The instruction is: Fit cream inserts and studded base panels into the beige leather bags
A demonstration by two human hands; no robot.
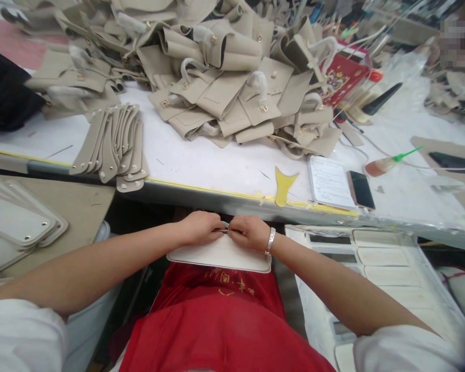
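My left hand (201,227) and my right hand (251,232) are close together over my lap, in front of the table edge. Both have their fingers closed on the top edge of a cream leather panel (220,254) with rounded corners. A small curved piece shows between the hands at that edge; what it is I cannot make out. The panel's lower part rests over my red apron (225,320). Beyond the hands, nearest on the table, lies a yellow notched template (284,185).
Beige bag parts with handles (232,93) are heaped across the white table (201,165). Beige strips with snaps (114,142) overhang its edge. Cream panels (19,212) lie left, and a tray of cream pieces (294,237) right. A phone (361,189) lies beside a written sheet (329,181).
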